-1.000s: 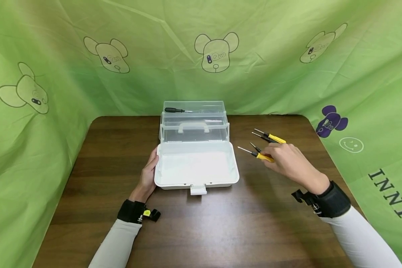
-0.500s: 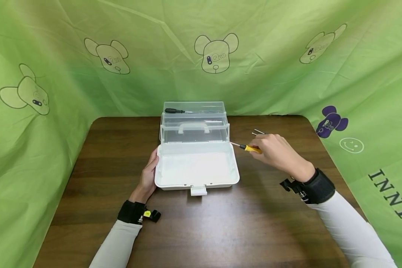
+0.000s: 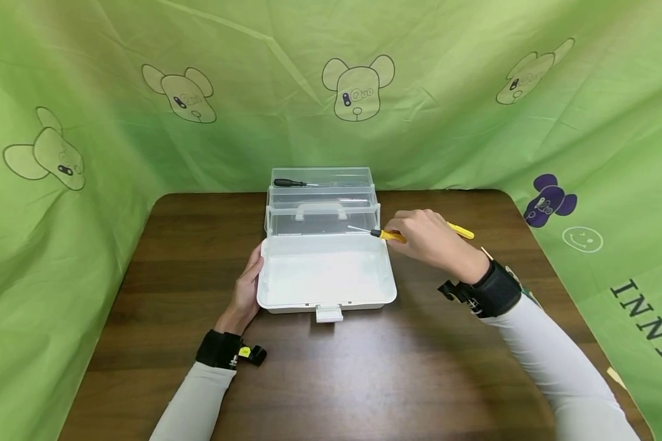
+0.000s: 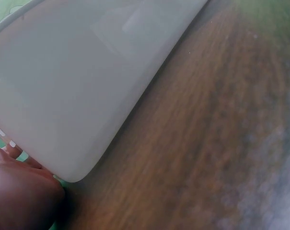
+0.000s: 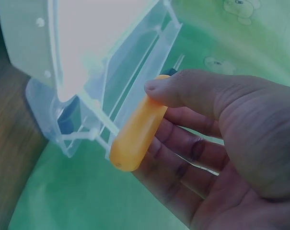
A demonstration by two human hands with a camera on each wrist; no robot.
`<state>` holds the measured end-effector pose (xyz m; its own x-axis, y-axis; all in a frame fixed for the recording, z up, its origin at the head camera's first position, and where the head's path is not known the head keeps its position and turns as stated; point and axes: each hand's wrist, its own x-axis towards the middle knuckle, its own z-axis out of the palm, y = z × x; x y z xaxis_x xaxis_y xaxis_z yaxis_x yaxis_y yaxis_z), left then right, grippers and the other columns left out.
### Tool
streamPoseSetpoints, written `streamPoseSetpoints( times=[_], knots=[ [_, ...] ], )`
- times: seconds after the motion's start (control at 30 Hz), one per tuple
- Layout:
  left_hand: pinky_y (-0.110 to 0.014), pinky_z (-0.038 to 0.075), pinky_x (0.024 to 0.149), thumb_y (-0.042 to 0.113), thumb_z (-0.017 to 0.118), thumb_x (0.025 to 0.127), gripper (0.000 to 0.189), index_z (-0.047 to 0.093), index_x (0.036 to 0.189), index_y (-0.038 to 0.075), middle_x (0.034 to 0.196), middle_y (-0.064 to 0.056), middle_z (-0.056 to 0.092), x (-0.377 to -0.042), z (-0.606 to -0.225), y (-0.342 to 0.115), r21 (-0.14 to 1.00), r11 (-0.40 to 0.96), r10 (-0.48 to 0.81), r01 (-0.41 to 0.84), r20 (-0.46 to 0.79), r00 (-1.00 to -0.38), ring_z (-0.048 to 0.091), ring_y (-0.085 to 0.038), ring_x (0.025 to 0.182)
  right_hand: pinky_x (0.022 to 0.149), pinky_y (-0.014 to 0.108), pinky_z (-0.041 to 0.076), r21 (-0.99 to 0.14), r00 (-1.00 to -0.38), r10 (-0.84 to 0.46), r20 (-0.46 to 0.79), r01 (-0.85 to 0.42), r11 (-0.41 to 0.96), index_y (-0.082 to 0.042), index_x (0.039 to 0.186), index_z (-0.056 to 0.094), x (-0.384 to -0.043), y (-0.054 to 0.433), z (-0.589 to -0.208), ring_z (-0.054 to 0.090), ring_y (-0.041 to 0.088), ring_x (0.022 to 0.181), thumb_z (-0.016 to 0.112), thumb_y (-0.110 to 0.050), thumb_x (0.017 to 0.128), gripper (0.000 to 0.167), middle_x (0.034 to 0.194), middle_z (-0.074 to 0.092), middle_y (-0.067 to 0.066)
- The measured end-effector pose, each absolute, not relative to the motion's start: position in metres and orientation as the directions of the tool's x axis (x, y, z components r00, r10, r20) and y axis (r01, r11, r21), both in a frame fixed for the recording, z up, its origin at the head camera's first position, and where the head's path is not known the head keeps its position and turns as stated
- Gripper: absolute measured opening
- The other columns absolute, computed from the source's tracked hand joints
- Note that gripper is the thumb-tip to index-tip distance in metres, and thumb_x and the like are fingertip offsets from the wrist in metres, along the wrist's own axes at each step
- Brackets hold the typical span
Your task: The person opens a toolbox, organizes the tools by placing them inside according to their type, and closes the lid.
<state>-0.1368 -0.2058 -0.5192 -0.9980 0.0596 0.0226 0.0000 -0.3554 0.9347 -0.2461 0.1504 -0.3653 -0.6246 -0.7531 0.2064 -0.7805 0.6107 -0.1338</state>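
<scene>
A yellow screwdriver (image 3: 391, 236) is pinched between the thumb and fingers of the right hand (image 3: 430, 239), its long axis nearly crosswise and its shaft pointing left across the clear trays (image 3: 281, 211) of an open toolbox (image 3: 325, 275). The rearmost tray holds a black screwdriver (image 3: 289, 182), handle to the left. The left hand (image 3: 245, 294) grips the toolbox's left side, thumb on the rim; another yellow handle (image 3: 461, 230) lies beyond the right hand on the tabletop (image 3: 331, 386).
</scene>
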Motion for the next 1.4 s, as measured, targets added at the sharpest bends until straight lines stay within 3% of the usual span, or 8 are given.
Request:
streamPoseSetpoints(
  times=[0.23,0.4,0.63,0.83,1.03,1.4],
  knots=[
    [-0.031,0.015,0.124,0.022,0.018,0.116,0.057,0.006,0.171,0.011,0.176,-0.008,0.012,-0.137,-0.52,-0.205,0.939,-0.345,0.057,-0.002,0.019,-0.998,0.007,-0.02,0.16,0.054,0.034,0.042,-0.119,-0.606,-0.774,0.184,-0.795,0.595,-0.008,0.1,0.081,-0.249,0.14,-0.367,0.05,0.015,0.062,0.079,-0.004,0.088,0.012,0.088,0.07,0.004],
    [-0.036,0.011,0.127,0.021,0.017,0.116,0.057,0.005,0.171,0.011,0.177,-0.007,0.01,-0.137,-0.519,-0.205,0.943,-0.333,0.051,-0.009,0.009,-0.999,0.006,-0.02,0.161,0.053,0.033,0.042,-0.13,-0.592,-0.788,0.167,-0.806,0.578,-0.006,0.106,0.081,-0.252,0.131,-0.368,0.051,0.015,0.062,0.079,-0.005,0.09,0.016,0.093,0.072,0.007],
    [-0.036,0.012,0.127,0.021,0.017,0.116,0.057,0.005,0.171,0.011,0.177,-0.007,0.01,-0.137,-0.519,-0.205,0.943,-0.334,0.056,-0.014,0.004,-0.998,0.006,-0.02,0.161,0.055,0.034,0.042,-0.123,-0.571,-0.803,0.169,-0.821,0.558,-0.006,0.1,0.079,-0.257,0.122,-0.371,0.05,0.016,0.064,0.078,-0.006,0.092,0.007,0.087,0.067,0.005],
    [-0.049,0.003,0.129,0.022,0.018,0.116,0.058,0.004,0.17,0.007,0.177,-0.012,0.007,-0.138,-0.52,-0.205,0.941,-0.34,0.052,0.01,0.029,-0.998,0.002,-0.026,0.162,0.055,0.032,0.041,-0.111,-0.557,-0.812,0.176,-0.831,0.546,-0.008,0.094,0.079,-0.261,0.113,-0.371,0.05,0.016,0.064,0.078,-0.006,0.094,0.002,0.085,0.067,0.005],
    [-0.05,0.001,0.129,0.022,0.018,0.116,0.058,0.003,0.17,0.006,0.177,-0.013,0.005,-0.137,-0.521,-0.206,0.938,-0.347,0.055,0.007,0.028,-0.998,0.001,-0.027,0.162,0.053,0.032,0.036,-0.089,-0.527,-0.829,0.188,-0.85,0.52,-0.01,0.087,0.075,-0.263,0.105,-0.373,0.044,0.014,0.059,0.077,-0.006,0.093,0.009,0.075,0.058,0.002],
    [-0.051,0.001,0.129,0.02,0.017,0.116,0.058,0.003,0.17,0.006,0.177,-0.013,0.005,-0.138,-0.52,-0.205,0.936,-0.352,0.053,0.011,0.032,-0.998,0.001,-0.026,0.162,0.056,0.033,0.043,-0.083,-0.516,-0.838,0.177,-0.856,0.51,-0.01,0.088,0.075,-0.266,0.095,-0.381,0.049,0.015,0.06,0.077,-0.005,0.093,0.007,0.078,0.061,0.003]
  ],
)
